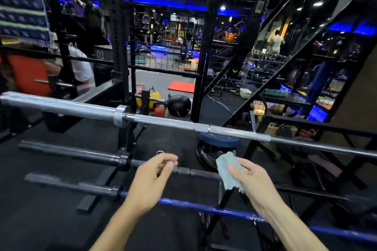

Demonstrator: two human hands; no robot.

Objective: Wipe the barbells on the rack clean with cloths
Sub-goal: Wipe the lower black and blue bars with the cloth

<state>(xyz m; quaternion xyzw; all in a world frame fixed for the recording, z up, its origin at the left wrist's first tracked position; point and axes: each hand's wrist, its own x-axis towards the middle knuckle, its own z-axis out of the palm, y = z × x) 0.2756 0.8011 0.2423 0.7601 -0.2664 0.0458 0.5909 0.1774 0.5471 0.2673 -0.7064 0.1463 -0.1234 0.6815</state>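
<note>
Head view: my right hand [247,177] grips the cloth [229,171], left hand [155,175] loosely curled, empty. Neither touches a bar; silver bar [163,121], black bar [81,154], blue bar [195,207] all look pending.

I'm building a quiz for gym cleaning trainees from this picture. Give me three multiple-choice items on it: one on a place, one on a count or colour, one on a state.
1. Which hand holds the cloth?
A. left hand
B. right hand
C. neither hand

2. How many barbells lie across the rack?
A. two
B. three
C. four

3. What is the left hand doing?
A. gripping the blue bar
B. hovering empty, fingers loosely curled
C. holding a second cloth

Answers:
1 B: the light blue cloth sits in the right hand.
2 C: silver barbell, two dark barbells, and blue barbell.
3 B: it holds nothing and touches no bar.
</note>
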